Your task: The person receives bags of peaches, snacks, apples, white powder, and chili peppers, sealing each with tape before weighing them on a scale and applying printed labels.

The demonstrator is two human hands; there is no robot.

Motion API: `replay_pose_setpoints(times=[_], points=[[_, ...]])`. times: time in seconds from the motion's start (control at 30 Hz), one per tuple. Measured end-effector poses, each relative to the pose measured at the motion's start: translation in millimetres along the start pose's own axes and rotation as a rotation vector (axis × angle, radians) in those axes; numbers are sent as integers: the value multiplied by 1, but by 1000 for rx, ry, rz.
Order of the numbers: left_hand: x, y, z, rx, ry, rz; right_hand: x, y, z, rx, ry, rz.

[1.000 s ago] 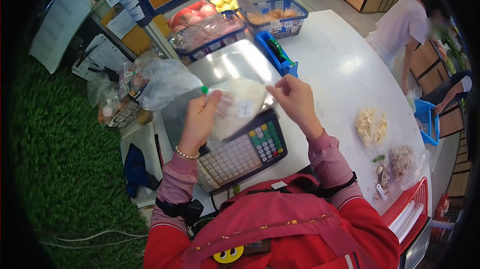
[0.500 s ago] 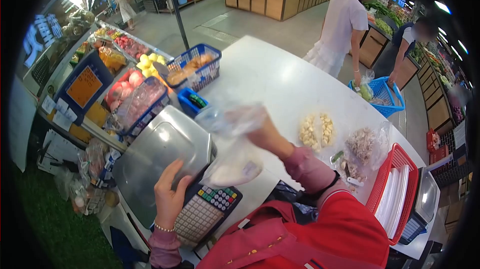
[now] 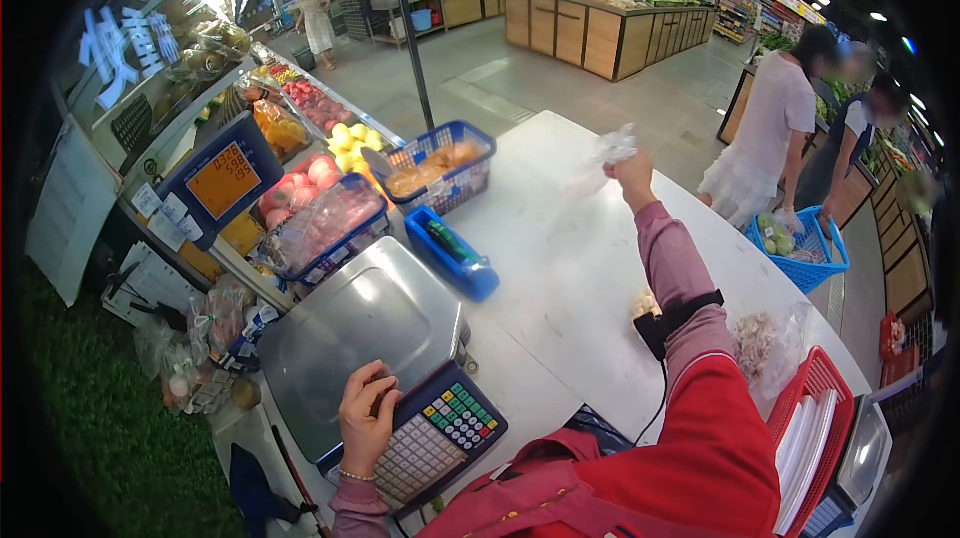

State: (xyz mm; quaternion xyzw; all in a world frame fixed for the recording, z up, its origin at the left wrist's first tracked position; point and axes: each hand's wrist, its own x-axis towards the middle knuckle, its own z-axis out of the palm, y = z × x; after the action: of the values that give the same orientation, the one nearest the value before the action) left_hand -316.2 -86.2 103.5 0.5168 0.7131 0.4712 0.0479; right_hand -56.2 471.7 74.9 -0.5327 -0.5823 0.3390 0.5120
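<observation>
My right hand (image 3: 632, 178) is closed on the gathered top of a clear plastic bag (image 3: 612, 146), held out over the far part of the white counter (image 3: 520, 338). The bag's lower part is blurred, so its contents cannot be made out. My left hand (image 3: 367, 418) has its fingers curled in toward the thumb, with nothing visible in them. It rests at the front edge of the scale's metal pan (image 3: 365, 323), beside the keypad (image 3: 425, 453). The scale's lit orange display (image 3: 222, 181) stands to the left.
Behind the scale are a blue tray (image 3: 450, 253) and a blue basket of brown produce (image 3: 445, 173). Peeled garlic (image 3: 645, 305), partly behind my sleeve, and a bag of pale pieces (image 3: 760, 348) lie right. A red basket (image 3: 815, 438) is nearby. Two people hold a blue shopping basket (image 3: 800, 268).
My right hand has carried the bag away from beside the scale, out across the counter. My left hand's fingers have curled in. The people with the shopping basket appear farther right.
</observation>
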Motion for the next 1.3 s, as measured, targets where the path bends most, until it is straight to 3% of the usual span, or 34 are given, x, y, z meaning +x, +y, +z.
replay_pose_setpoints(times=[0.03, 0.1, 0.17, 0.2, 0.23, 0.3, 0.37, 0.47, 0.63, 0.77, 0.83, 0.9, 1.0, 1.17, 1.3], points=[[0, 0, 0, -18, 3, -4, 20, 24, 3, 218, 76, 57], [0, -1, 2, 2, 22, -9, 111, 142, 7, 320, -17, -21], [1, -4, 1, 38, 76, 0, 46, 69, 2, 392, 179, -155], [1, -6, 1, 53, 60, 22, 37, 59, -4, 230, 69, -161], [1, -8, 1, 69, 39, 38, 7, 22, -12, 247, -107, 102], [2, -11, 1, 80, 60, 44, 1, 51, -9, 465, -249, 214], [-1, -9, 0, 76, 54, 34, -7, 55, -1, 336, -98, 217], [0, -6, -2, 126, 62, 100, -21, 62, 7, 223, -62, 294], [-4, -9, -1, 113, 84, 109, -86, 69, 20, 133, -207, 324], [-5, -10, -2, 102, 98, 91, -154, 73, 15, 121, -738, 368], [-7, -16, -4, 138, 83, 184, -194, 66, 10, 61, -924, 403], [-10, -18, -3, 114, 111, 152, -229, 66, 5, 13, -1053, 441], [-19, -22, -2, 93, 137, 87, -275, 66, 1, -58, -1005, 196], [-33, -24, 1, 41, 170, 170, -332, 61, -12, -43, -1015, 190], [-41, -27, 5, 49, 207, 246, -383, 53, -28, -64, -978, -88]])
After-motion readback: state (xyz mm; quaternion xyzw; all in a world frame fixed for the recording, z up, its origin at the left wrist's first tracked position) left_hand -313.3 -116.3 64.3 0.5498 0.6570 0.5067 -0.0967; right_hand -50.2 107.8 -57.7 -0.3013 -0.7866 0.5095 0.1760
